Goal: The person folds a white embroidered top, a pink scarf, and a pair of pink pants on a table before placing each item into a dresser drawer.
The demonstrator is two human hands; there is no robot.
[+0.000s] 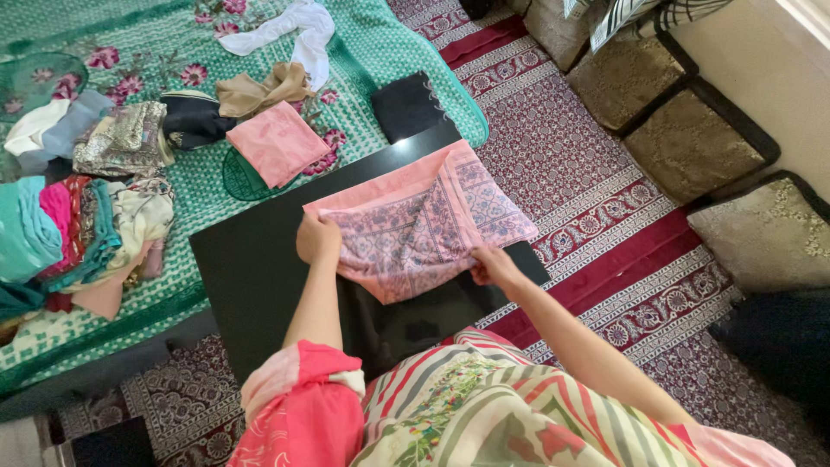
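A pink cloth with a blue-grey printed pattern (424, 220) lies partly folded on a low black table (251, 268). My left hand (317, 238) grips the cloth's left edge. My right hand (491, 265) pinches its near right edge. Both arms reach forward from my lap, which is covered by striped and pink fabric.
A green floral blanket (173, 182) to the left holds a folded pink piece (277, 143), a black folded piece (408, 105), a tan cloth (259, 91), a white cloth (294, 30) and a stack of folded clothes (69, 233). Red patterned carpet and cushions (692, 138) lie to the right.
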